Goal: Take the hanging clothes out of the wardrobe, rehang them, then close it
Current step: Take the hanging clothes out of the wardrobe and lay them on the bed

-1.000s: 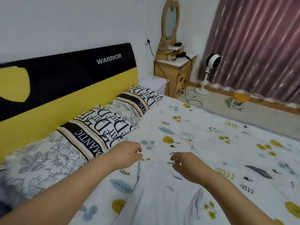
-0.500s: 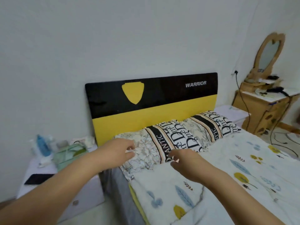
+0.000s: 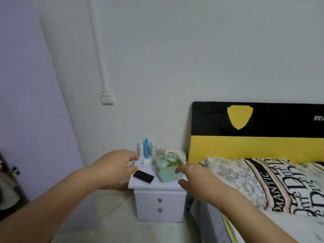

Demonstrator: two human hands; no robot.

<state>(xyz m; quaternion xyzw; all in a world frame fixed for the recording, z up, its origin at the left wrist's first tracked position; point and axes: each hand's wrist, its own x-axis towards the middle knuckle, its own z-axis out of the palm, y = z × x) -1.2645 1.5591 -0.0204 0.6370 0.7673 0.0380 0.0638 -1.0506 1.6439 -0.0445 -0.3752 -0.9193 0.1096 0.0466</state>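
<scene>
At the far left edge a dark, blurred shape [image 3: 7, 186] stands against the lilac wall [image 3: 31, 102]; it may be part of the wardrobe or clothes, but the view is too poor to tell. Further right a white conduit [image 3: 99, 50] runs down the pale wall to a wall socket [image 3: 107, 98]. The left hand [image 3: 114, 168] is held out in the air before the white nightstand [image 3: 160, 202], fingers loosely curved and apart, holding nothing. On the nightstand's tabletop lie a black phone [image 3: 143, 176] just beside that hand, a blue bottle [image 3: 145, 150] among pale bottles at the back, and a mint-green pouch [image 3: 169, 170] towards the bed side. The right hand [image 3: 194, 179] reaches forward near the pouch, fingers spread and relaxed, gripping nothing. To the right stands the bed, with a black and yellow headboard [image 3: 259, 135] bearing a yellow shield, and a patterned pillow [image 3: 271, 183] with black lettering lying below it. No hanging clothes can be made out clearly in either hand
</scene>
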